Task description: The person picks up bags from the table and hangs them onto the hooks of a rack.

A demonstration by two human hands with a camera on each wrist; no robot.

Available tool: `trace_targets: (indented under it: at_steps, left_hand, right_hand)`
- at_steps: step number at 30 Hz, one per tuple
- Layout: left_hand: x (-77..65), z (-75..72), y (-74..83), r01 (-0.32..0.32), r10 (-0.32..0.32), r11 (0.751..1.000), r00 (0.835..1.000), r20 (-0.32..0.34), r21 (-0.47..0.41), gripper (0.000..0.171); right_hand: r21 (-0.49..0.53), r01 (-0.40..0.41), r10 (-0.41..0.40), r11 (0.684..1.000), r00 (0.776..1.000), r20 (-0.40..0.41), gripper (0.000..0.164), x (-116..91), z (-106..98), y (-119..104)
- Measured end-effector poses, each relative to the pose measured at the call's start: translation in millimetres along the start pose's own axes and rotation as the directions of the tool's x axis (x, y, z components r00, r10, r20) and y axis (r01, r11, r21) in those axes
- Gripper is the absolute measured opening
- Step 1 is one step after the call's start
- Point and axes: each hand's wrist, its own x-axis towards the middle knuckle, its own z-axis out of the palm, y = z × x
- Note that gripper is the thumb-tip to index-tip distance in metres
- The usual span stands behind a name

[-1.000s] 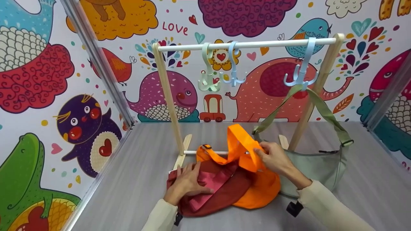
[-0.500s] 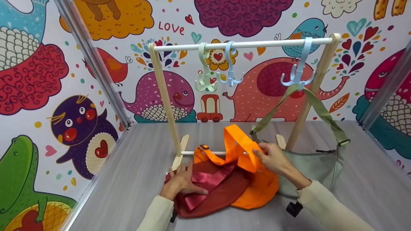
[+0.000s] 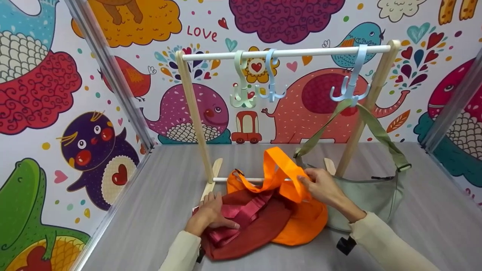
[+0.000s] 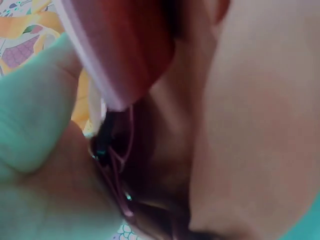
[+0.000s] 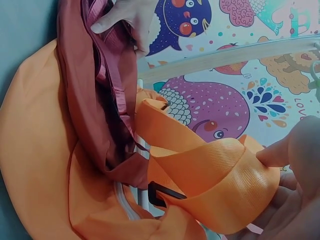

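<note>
My left hand [image 3: 209, 216] lies at the left end of a dark red shoulder bag [image 3: 260, 233], thumb on the near side and fingers over its far edge. In the right wrist view, the same thumb and fingers straddle the edge of this bag [image 5: 82, 95]. Its pinkish-red strap [image 3: 244, 216] lies loosely folded on top. Pinched in my right hand [image 3: 322, 186] is the raised strap [image 3: 278, 162] of an orange bag [image 3: 307, 226], which lies partly beneath the red one. Close to the camera, the left wrist view shows the thumb [image 4: 35, 110] beside blurred red fabric.
A wooden rack with a white rail [image 3: 301, 52] stands behind. From it hang a green hook [image 3: 243, 84], a blue hook [image 3: 272, 81] and another blue hook [image 3: 354, 79]. The last carries a grey-green bag [image 3: 371, 199], close to my right forearm. Printed walls border the table [image 3: 158, 203].
My left hand has shifted slightly left and nearer, the red bag moving with it. The red strap has bunched up. My right hand has stayed nearly still with the orange strap.
</note>
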Motion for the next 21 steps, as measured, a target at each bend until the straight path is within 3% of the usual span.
trace_targets:
  at_steps: [5,11,15,21]
  left_hand:
    - [-3.7,-1.9,-6.2,-0.024,0.024,0.999,1.0,0.009,-0.041,0.107]
    - [-10.4,-6.9,-14.4,-0.072,0.074,0.995,0.997,0.03,-0.064,0.105]
    - [-15.9,-10.6,-20.0,-0.091,0.092,0.995,0.995,0.032,-0.046,0.11]
    - [-23.5,-17.1,-32.4,-0.146,0.146,0.989,0.989,-0.002,0.018,0.09]
  right_hand:
    - [0.014,-0.02,0.02,1.0,1.0,0.002,0.019,-0.5,-1.0,-1.2]
    - [0.034,0.01,-0.009,0.999,1.0,-0.03,0.021,-1.3,-2.1,-3.9]
    - [0.036,0.046,-0.044,0.998,0.997,-0.059,0.02,0.0,-1.4,-5.0]
    - [0.073,0.073,-0.066,0.995,0.993,-0.101,0.015,2.3,-0.4,-6.6]
